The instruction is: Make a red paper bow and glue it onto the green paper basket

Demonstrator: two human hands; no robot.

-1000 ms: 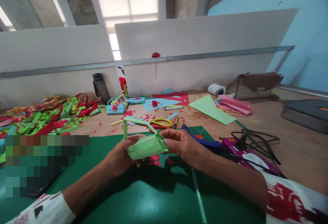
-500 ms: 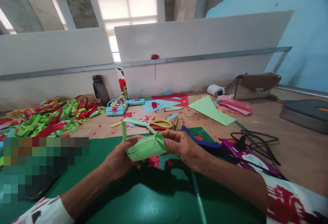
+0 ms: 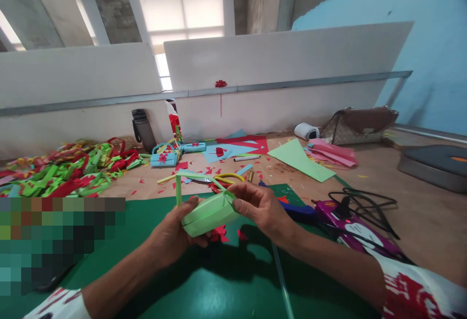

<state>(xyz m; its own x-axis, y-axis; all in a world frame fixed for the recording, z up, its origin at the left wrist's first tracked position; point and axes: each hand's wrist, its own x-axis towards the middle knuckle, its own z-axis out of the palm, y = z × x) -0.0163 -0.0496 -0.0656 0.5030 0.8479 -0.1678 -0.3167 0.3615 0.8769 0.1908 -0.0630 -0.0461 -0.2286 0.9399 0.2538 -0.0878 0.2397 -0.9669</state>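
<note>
Both my hands hold a small light green paper basket (image 3: 208, 213) with a thin strip handle arching over it, just above the dark green cutting mat (image 3: 226, 280). My left hand (image 3: 171, 234) cups its left end and underside, fingers wrapped round it. At the basket's right end, my right hand (image 3: 261, 208) pinches the spot where the handle meets the rim. Small red paper flowers (image 3: 220, 232) lie on the mat under the basket.
A heap of green and red paper strips (image 3: 65, 170) fills the left. Blue paper baskets (image 3: 164, 156), yellow scissors (image 3: 224, 178), paper sheets (image 3: 302, 158) and scraps lie beyond. A purple glue gun (image 3: 350, 226) with black cord lies right; a brown bag (image 3: 359, 124) sits farther back.
The basket has tilted slightly, its left end dropping a little in my hands. Both hands keep the same grip.
</note>
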